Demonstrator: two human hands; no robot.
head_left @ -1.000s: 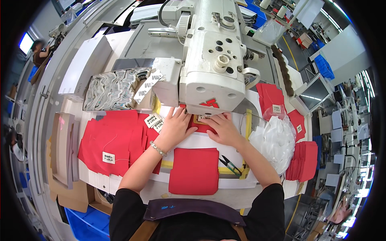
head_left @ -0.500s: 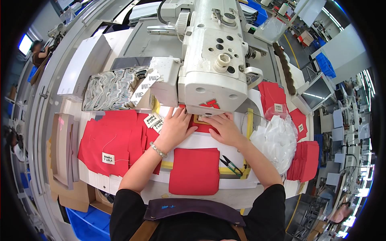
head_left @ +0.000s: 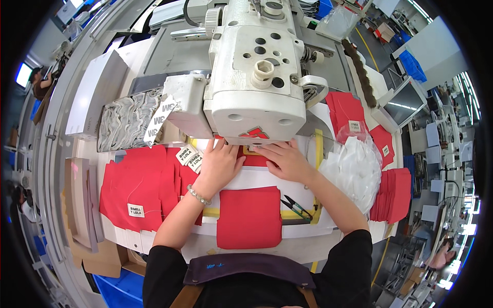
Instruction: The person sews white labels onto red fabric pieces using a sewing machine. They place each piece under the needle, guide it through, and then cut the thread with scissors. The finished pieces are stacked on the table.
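Observation:
Under the head of a white industrial sewing machine [head_left: 257,110] lies a red fabric piece [head_left: 256,160], partly hidden by the machine and my fingers. My left hand [head_left: 220,167] rests flat at its left side, fingers stretched forward and fingertips close under the machine head. Flat on the right side of the same piece is my right hand [head_left: 285,161], its fingers reaching toward the needle area. Nearer to me sits a neat stack of red fabric pieces [head_left: 249,218]. White woven labels [head_left: 189,157] lie just left of my left hand.
Thread snips [head_left: 297,208] lie right of the red stack. A red fabric pile [head_left: 136,179] spreads at left, before a box of folded label strips [head_left: 127,123]. White pieces [head_left: 352,174] heap at right beside more red fabric [head_left: 393,195]. A long white box [head_left: 95,95] stands far left.
The whole view has shifted slightly. My left thumb has drawn in a little toward its fingers. Both hands stay on the red fabric piece beneath the machine head.

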